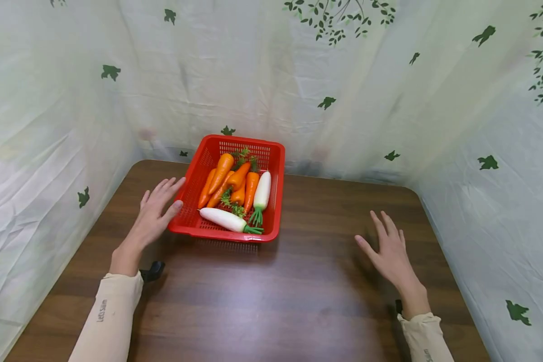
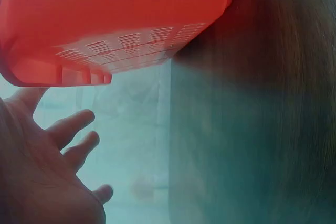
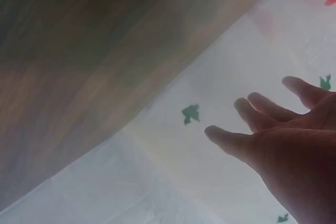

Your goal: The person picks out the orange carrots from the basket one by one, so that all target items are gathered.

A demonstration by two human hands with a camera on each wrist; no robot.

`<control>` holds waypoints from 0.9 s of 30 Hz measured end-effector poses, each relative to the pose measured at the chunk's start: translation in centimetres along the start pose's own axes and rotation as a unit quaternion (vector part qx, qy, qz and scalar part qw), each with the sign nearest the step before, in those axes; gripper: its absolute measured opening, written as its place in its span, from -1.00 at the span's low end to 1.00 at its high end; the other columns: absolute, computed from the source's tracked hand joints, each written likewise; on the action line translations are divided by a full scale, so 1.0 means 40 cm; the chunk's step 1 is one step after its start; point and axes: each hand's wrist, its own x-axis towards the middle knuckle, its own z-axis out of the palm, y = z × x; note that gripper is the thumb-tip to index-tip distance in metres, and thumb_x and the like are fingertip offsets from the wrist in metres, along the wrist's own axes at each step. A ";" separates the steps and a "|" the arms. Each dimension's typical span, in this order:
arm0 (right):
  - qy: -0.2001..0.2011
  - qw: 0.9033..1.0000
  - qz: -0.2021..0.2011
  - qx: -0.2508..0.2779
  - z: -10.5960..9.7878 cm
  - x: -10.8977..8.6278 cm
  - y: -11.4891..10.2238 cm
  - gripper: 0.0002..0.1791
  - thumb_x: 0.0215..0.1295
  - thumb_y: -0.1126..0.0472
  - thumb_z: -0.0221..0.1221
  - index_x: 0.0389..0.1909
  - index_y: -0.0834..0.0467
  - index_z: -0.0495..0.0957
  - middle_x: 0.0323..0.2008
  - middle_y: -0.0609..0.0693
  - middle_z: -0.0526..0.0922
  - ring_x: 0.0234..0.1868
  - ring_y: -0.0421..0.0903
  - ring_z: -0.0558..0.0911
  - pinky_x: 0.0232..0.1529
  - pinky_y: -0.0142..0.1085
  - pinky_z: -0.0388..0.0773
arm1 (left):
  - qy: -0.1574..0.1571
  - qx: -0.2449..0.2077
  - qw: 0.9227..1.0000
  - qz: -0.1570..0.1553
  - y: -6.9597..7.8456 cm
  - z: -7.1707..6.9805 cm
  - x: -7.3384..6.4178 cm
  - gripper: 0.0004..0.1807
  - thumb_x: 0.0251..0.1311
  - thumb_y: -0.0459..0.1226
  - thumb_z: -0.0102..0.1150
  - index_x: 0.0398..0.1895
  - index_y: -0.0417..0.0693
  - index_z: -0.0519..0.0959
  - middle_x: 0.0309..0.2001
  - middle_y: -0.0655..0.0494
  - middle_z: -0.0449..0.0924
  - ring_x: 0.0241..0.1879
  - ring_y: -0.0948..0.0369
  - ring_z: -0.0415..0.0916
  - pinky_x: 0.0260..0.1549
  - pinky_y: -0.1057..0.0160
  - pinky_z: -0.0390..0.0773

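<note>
The basket (image 1: 279,197) sits just beside the spread left hand (image 1: 153,216), well apart from the spread right hand (image 1: 391,255). It is red and slotted (carrots (image 1: 220,172), white radishes (image 1: 262,189) inside).

A brown, wood-grained worktop (image 1: 326,241) with rounded far corners reflects a pale patch of light. Behind it and along both sides hangs a creased, whitish-green sheet curtain (image 1: 253,65), printed with scattered dark green bird-like shapes (image 1: 487,162) and, higher up, green leafy sprigs (image 1: 335,22).
</note>
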 end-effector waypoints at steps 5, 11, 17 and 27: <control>0.004 1.000 -0.002 0.013 0.008 0.006 -0.013 -0.08 0.49 -0.21 0.20 0.70 0.01 0.05 0.65 0.31 0.05 0.60 0.46 0.08 0.50 0.51 -0.09 | 0.001 -0.069 0.997 -0.018 -0.019 0.011 0.006 -0.33 0.55 -0.11 0.02 0.68 0.25 0.20 0.65 -0.12 0.15 0.63 -0.18 0.01 0.47 -0.55 -0.03; 0.000 1.000 -0.003 0.023 0.013 0.017 -0.028 -0.10 0.50 -0.20 0.21 0.70 0.01 0.08 0.63 0.29 0.10 0.59 0.43 0.13 0.40 0.51 0.15 | -0.001 -0.124 0.991 -0.055 -0.030 0.028 0.007 -0.35 0.60 -0.06 -0.06 0.69 0.33 0.14 0.67 0.01 0.13 0.60 -0.19 0.11 0.40 -0.55 0.17; -0.009 0.999 -0.003 0.034 0.021 0.027 -0.041 -0.10 0.50 -0.22 0.19 0.70 -0.05 0.07 0.64 0.23 0.11 0.60 0.39 0.14 0.40 0.48 0.19 | -0.006 -0.162 0.983 -0.081 -0.032 0.036 0.006 -0.39 0.64 -0.01 -0.15 0.69 0.36 0.13 0.66 0.03 0.16 0.54 -0.17 0.22 0.46 -0.19 0.39; -0.011 0.998 -0.001 0.065 0.043 0.039 -0.073 -0.15 0.53 -0.20 0.16 0.67 0.04 0.13 0.60 0.24 0.19 0.60 0.33 0.17 0.46 0.41 0.18 | 0.015 -0.310 0.947 -0.082 -0.043 0.059 0.011 -0.39 0.64 -0.05 -0.14 0.68 0.15 0.18 0.64 -0.04 0.19 0.40 0.27 0.37 0.17 0.57 0.51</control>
